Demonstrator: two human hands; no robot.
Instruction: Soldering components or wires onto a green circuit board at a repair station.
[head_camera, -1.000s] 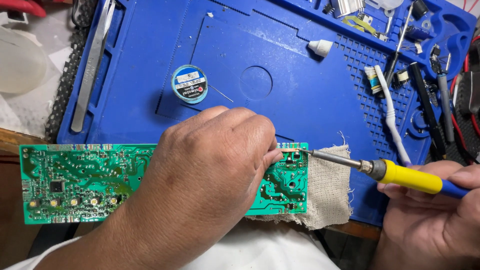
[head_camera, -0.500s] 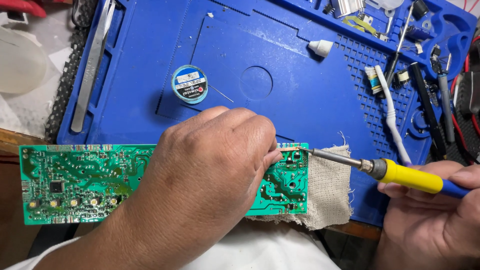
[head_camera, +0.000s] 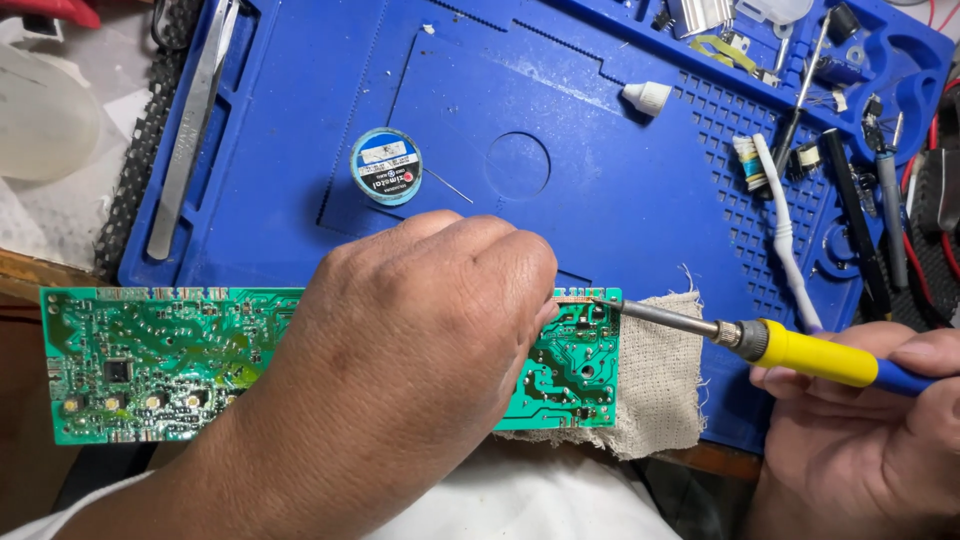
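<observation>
Head view, only one. Counts: one green circuit board (head_camera: 160, 360), one soldering iron (head_camera: 790, 350) with yellow collar, one round blue wick spool (head_camera: 386, 166), one white toothbrush (head_camera: 785, 235), one pair of long steel tweezers (head_camera: 190, 125), one white cone-shaped cap (head_camera: 646, 97), one scrap of beige cloth (head_camera: 665, 375), one blue work mat (head_camera: 600, 200).

Board lies flat along the mat's near edge, its right end on the cloth. Left hand (head_camera: 420, 340) rests on the board's middle, knuckles up, fingers curled together and pressed down near the top edge by the iron tip; a thin copper-coloured strip shows there, but whether the fingertips pinch it I can't tell. Right hand (head_camera: 870, 420) is wrapped closed on the iron's handle, tip touching the board's upper right corner.

Hidden or unclear: left hand covers the board's centre section. Right hand is cut off at the frame's right and bottom edges. Mat's top right tray holds small tools and parts, too cluttered to count. Tweezers' top end runs out of frame.
</observation>
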